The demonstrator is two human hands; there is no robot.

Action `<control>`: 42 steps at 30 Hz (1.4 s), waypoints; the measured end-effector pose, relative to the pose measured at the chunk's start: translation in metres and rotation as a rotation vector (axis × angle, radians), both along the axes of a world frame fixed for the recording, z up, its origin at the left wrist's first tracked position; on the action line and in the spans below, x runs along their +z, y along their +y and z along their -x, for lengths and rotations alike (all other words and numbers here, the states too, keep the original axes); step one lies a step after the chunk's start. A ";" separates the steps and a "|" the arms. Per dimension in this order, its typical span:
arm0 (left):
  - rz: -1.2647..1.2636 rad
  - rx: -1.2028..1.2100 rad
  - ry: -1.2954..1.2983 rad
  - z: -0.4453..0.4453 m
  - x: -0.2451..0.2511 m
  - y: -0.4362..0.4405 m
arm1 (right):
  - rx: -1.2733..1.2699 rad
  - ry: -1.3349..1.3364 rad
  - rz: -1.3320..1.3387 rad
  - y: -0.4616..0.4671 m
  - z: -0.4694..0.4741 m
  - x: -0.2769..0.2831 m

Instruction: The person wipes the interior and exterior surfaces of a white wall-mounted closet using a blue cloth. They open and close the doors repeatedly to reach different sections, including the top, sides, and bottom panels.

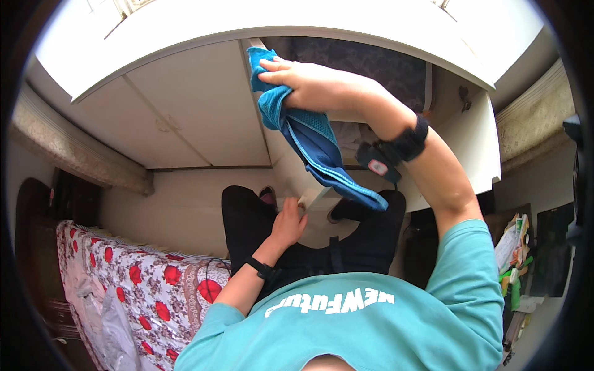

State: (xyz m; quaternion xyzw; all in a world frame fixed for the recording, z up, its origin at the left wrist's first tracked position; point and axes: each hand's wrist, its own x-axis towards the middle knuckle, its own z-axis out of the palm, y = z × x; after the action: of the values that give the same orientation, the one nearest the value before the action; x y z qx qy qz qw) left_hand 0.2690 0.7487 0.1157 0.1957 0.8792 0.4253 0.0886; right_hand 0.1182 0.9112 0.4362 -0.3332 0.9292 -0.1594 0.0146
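A blue cloth [320, 148] lies bunched under my right hand [306, 86], at the cabinet end of an open white cabinet door [290, 169]. My fingers are spread over its upper part, against the door's top edge. The rest of the cloth hangs down along the door towards my knees. Nearer my body, my left hand [287, 225] grips the door's free edge, close to a small knob. Behind my right forearm the cabinet interior [357, 58] shows dark patterned material, partly hidden.
Two shut cabinet doors [181, 116] are at the left, beneath a white ledge [287, 16]. Another cabinet door [468, 143] stands open at the right. A bed with a red-flowered cover [162, 287] is at lower left; papers and small items [513, 259] fill the right side.
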 end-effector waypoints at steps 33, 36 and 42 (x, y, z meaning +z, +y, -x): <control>-0.042 0.010 -0.030 0.004 0.007 -0.012 | -0.082 0.515 -0.076 -0.039 0.081 -0.006; -0.032 0.020 -0.077 0.002 0.006 -0.010 | -0.113 0.332 -0.193 -0.039 0.085 -0.012; -0.054 0.003 -0.004 0.000 -0.002 -0.010 | -0.173 0.142 -0.215 -0.046 0.118 -0.001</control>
State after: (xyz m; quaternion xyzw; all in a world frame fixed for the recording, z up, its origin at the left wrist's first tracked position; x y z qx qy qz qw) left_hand 0.2687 0.7385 0.1141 0.1957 0.8674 0.4496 0.0842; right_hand 0.0007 0.8652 0.4355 -0.2590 0.9648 -0.0358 -0.0294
